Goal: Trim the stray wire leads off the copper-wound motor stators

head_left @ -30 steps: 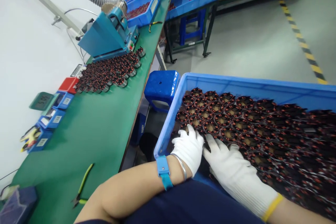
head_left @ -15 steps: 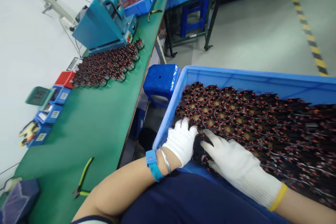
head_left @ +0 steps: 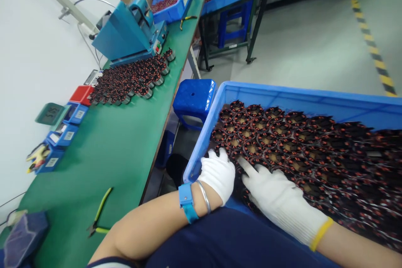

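Note:
Rows of round black parts with copper-coloured windings [head_left: 266,139] fill a large blue bin [head_left: 301,92]. At the bin's near left corner is my left hand [head_left: 218,173], in a white glove, its fingers bent down onto the parts by the wall; what its fingertips hold, if anything, is hidden. Just right of it, my right hand [head_left: 271,194], also white-gloved with a yellow cuff edge, lies over the near rows. Its index finger is stretched out and touches a part, while the other fingers curl among the parts.
Left of the bin runs a green workbench [head_left: 125,138] with green-handled cutters [head_left: 101,211], more wound parts [head_left: 128,79] and a teal machine [head_left: 125,33]. A blue stool [head_left: 194,98] stands between bench and bin. Small blue boxes [head_left: 59,134] line the wall.
My left hand has shifted slightly down and its fingers bend more. My right hand has moved slightly left, its index finger now extended. The view has shifted a little.

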Demonstrator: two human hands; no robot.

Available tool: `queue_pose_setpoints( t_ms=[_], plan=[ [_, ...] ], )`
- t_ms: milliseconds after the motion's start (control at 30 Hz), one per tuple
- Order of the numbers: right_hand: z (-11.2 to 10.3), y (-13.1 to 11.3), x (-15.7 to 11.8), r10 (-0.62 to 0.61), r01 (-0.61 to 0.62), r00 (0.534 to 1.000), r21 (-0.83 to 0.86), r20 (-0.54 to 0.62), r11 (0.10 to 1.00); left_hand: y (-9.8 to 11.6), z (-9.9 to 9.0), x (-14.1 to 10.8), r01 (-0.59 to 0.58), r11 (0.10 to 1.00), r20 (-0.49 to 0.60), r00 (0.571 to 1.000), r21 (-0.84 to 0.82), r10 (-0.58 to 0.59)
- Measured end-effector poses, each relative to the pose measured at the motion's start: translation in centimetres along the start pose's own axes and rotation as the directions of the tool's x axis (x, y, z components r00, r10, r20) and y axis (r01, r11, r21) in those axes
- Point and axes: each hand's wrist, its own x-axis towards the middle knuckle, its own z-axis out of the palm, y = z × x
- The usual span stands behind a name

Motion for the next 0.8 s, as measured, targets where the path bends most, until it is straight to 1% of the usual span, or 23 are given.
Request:
queue_pose_setpoints(
  t_ms=[67, 133, 200, 333, 400, 467, 533, 600, 667, 733, 800],
  plan=[
    [-0.7, -1.1, 0.4, 0.102, -0.102, 0.995, -0.023, 0.010, 0.995, 0.4, 0.3, 0.0, 0.025, 0.999, -0.012, 1.000, 0.027, -0.024],
    [-1.1, -2.0, 0.7, 0.151, -0.150, 0.988, -0.040, 0.014, 0.988, 0.5, 0.6, 0.0, 0.007, 0.999, -0.029, 1.000, 0.043, -0.005],
    [-1.2, -2.6, 0.9, 0.169, -0.167, 0.985, -0.058, 0.022, 0.984, 0.7, 1.1, 0.1, 0.009, 0.999, -0.044, 0.999, 0.049, -0.006],
    [-1.4, -2.8, 0.9, 0.194, -0.190, 0.980, -0.084, 0.044, 0.978, 1.3, 1.9, 0.3, 0.138, 0.990, -0.080, 0.988, 0.034, -0.135],
    [-1.8, -2.8, 0.8, 0.196, -0.190, 0.978, -0.084, 0.068, 0.978, 1.5, 2.0, 0.4, 0.176, 0.984, -0.064, 0.983, 0.022, -0.174],
    [-2.2, -3.0, 0.7, 0.190, -0.183, 0.977, -0.078, 0.096, 0.980, 1.5, 1.8, 0.4, 0.174, 0.985, -0.013, 0.985, -0.020, -0.174],
    [-2.4, -3.1, 0.7, 0.189, -0.182, 0.973, -0.067, 0.129, 0.981, 1.1, 1.5, 0.5, 0.143, 0.987, 0.059, 0.988, -0.077, -0.139],
    [-2.4, -3.3, 0.8, 0.193, -0.186, 0.967, -0.054, 0.168, 0.981, 0.4, 1.0, 0.8, 0.079, 0.991, 0.133, 0.989, -0.105, -0.064],
    [-2.2, -3.2, 1.0, 0.189, -0.185, 0.959, -0.036, 0.212, 0.982, -0.3, 0.5, 1.0, 0.009, 0.994, 0.205, 0.979, -0.110, 0.014],
    [-2.1, -2.7, 1.1, 0.153, -0.155, 0.954, -0.011, 0.257, 0.988, -0.8, 0.1, 1.2, -0.044, 0.991, 0.257, 0.963, -0.125, 0.076],
    [-2.3, -1.8, 1.1, 0.075, -0.086, 0.951, 0.023, 0.300, 0.996, -1.2, -0.2, 1.4, -0.063, 0.987, 0.296, 0.949, -0.147, 0.105]
  ],
)
